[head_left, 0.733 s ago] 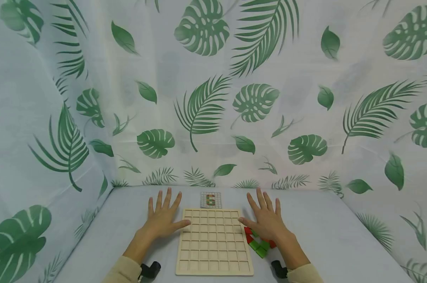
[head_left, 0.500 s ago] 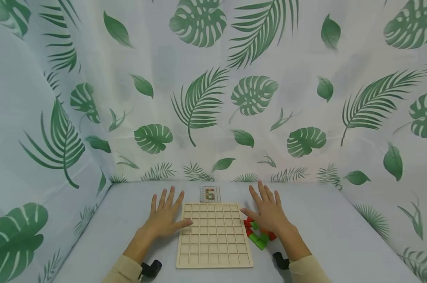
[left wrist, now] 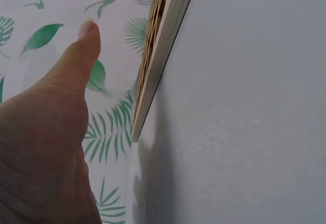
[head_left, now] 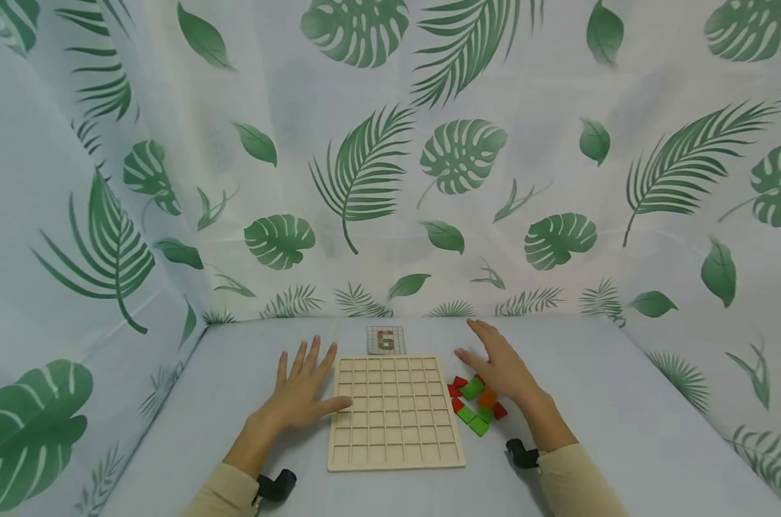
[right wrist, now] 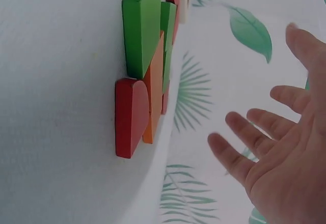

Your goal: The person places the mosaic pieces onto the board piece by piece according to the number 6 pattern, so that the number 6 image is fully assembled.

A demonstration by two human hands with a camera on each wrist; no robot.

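1. Two bare hands, nothing held. Left hand [head_left: 296,398]: fingers straight, fanned wide, thumb out over the left edge of the board [head_left: 396,414]; left wrist view shows a gap between them.
2. Right hand [head_left: 503,370]: fingers apart, slightly bent, just beyond the far-right side of the loose blocks [head_left: 478,426]. No contact in the right wrist view.
3. Location: blocks sit in a loose cluster on the table [head_left: 623,424], just right of the board; card [head_left: 386,339] just past its far edge.
4. Handling: blocks look light, stiff, probably painted wood (maybe a bit slick), hard to damage. Pinch opposite side edges, thumb plus index. Board looks rigid, light for its size; take it by left and right rims.
5. Orientation: near-side green blocks run diagonally, far left to near right. Orange block [head_left: 487,397] looks squarish from above, long axis unclear. Board is roughly square, sides running near to far.
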